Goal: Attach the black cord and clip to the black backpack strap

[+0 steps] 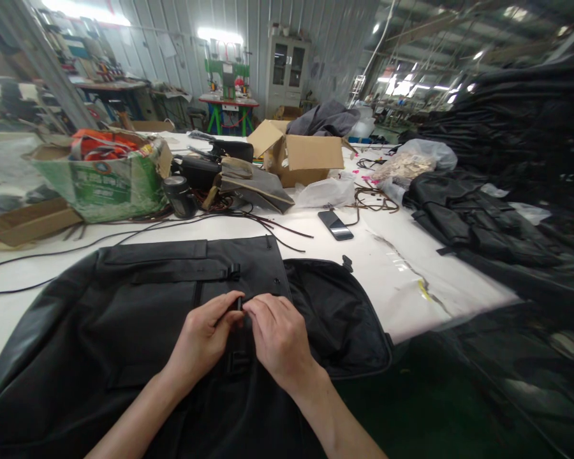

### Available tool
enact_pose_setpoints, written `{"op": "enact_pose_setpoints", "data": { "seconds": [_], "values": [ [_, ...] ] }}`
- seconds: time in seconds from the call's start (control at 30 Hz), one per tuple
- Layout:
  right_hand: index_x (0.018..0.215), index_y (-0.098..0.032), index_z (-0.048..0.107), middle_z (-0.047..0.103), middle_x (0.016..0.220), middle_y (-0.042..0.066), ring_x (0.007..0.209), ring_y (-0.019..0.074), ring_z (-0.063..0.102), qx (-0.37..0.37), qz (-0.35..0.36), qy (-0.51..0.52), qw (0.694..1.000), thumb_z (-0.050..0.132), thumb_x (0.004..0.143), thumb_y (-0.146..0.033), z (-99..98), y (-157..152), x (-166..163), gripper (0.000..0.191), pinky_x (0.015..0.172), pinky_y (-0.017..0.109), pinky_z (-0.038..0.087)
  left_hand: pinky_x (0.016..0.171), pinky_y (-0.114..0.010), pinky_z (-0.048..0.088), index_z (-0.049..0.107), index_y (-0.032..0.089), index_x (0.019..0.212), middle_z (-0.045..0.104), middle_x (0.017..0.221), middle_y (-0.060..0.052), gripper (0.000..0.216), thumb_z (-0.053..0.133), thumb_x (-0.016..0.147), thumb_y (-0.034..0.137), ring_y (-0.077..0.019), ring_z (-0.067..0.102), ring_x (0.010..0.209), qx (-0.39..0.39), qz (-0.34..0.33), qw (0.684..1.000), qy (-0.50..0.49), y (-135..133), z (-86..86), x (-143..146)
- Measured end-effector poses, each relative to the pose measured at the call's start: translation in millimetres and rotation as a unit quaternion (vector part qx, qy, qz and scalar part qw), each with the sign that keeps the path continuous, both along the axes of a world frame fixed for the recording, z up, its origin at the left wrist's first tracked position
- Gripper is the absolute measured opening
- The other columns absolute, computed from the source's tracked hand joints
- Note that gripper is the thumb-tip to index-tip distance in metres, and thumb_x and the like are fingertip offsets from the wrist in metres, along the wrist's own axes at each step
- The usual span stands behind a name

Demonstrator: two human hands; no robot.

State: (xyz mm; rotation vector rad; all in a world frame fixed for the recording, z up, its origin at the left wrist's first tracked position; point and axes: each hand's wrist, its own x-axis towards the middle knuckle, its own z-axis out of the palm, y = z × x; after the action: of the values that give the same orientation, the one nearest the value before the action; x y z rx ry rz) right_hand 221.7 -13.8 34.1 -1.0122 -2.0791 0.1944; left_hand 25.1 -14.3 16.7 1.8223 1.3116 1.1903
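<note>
A large black bag (157, 319) lies flat on the white table (373, 280), its flap (335, 312) spread out to the right. Over the middle of the bag, my left hand (205, 335) pinches a small black buckle (240, 303) between thumb and fingers. My right hand (282, 335) meets it from the other side, fingers closed at the same buckle; exactly what its fingertips grip is partly hidden. Another black buckle (234, 272) on a strap sits just beyond my hands, and one more buckle (239, 362) shows between my wrists.
A phone (335, 225) lies beyond the bag. Farther back stand an open cardboard box (313, 153), a green box (110, 188) with orange material, and a dark jar (178, 196). Black cords (138, 231) cross the table. Black bags (478, 210) pile up on the right.
</note>
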Motion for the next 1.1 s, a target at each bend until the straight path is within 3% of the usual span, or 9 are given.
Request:
{"op": "enact_pose_setpoints", "data": {
  "seconds": [0.37,0.5,0.73,0.93,1.1],
  "values": [
    [0.122,-0.018,0.071,0.082,0.112,0.009,0.098,0.022,0.079,0.025,-0.006,0.024,0.999,0.053,0.115,-0.012,-3.6,0,-1,0.021,0.089,0.035,0.061,0.073,-0.022,0.063,0.077,0.023,0.133,0.083,0.096,-0.001,0.029,0.062,0.108,0.021,-0.0134,0.078,0.071,0.024,-0.008,1.0,-0.01,0,-4.6,0],
    [0.115,-0.019,0.071,0.082,0.107,0.008,0.095,0.0225,0.079,0.019,-0.016,0.011,1.0,0.053,0.115,-0.012,-6.2,0,-2,0.019,0.089,0.037,0.061,0.074,-0.023,0.064,0.078,0.022,0.13,0.084,0.101,-0.003,0.028,0.064,0.107,0.02,-0.0139,0.078,0.072,0.034,-0.01,0.999,0.001,1,-2.3,1],
    [0.113,-0.017,0.073,0.083,0.104,0.008,0.094,0.0204,0.08,0.045,-0.009,0.032,0.998,0.053,0.114,-0.01,-6.9,3,-6,0.022,0.087,0.035,0.063,0.068,-0.022,0.063,0.08,0.02,0.125,0.083,0.089,0.0,0.025,0.064,0.105,0.021,-0.0137,0.076,0.065,0.012,-0.005,1.0,-0.006,0,2.5,2],
    [0.124,-0.016,0.076,0.086,0.116,0.008,0.101,0.0193,0.082,0.061,-0.004,0.047,0.997,0.058,0.112,-0.008,-2.7,0,-4,0.023,0.091,0.034,0.063,0.068,-0.022,0.064,0.079,0.021,0.127,0.085,0.096,-0.001,0.026,0.065,0.105,0.022,-0.0134,0.077,0.066,0.006,0.006,1.0,-0.016,0,-0.6,1],
    [0.134,-0.014,0.072,0.083,0.124,0.011,0.108,0.0242,0.08,0.02,-0.009,0.036,0.999,0.06,0.106,-0.008,9.8,-9,1,0.03,0.096,0.041,0.062,0.071,-0.023,0.066,0.078,0.021,0.128,0.085,0.1,-0.003,0.027,0.065,0.105,0.022,-0.0146,0.079,0.069,0.022,0.001,1.0,-0.012,0,-2.1,2]
  ]
}}
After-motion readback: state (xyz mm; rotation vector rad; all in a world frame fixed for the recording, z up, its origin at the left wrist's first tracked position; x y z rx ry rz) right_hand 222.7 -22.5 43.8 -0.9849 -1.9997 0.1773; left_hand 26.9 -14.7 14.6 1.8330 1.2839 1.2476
